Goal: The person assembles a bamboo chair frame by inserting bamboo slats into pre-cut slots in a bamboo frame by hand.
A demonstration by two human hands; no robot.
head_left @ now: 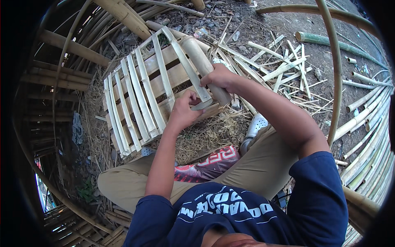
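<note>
A slatted bamboo frame, made of pale split strips, lies over flat wooden boards in front of me. My right hand wraps around a thick, short bamboo tube, which lies slanted along the frame's right edge strip. At the frame's near right corner, my left hand has its fingers curled and its thumb against the bar there. The palm side of that hand is hidden.
Split bamboo offcuts lie scattered to the right. Long bamboo poles are stacked at the far right, and a green pole lies beyond. A curved pole rises beside my right arm. A printed sack lies between my legs.
</note>
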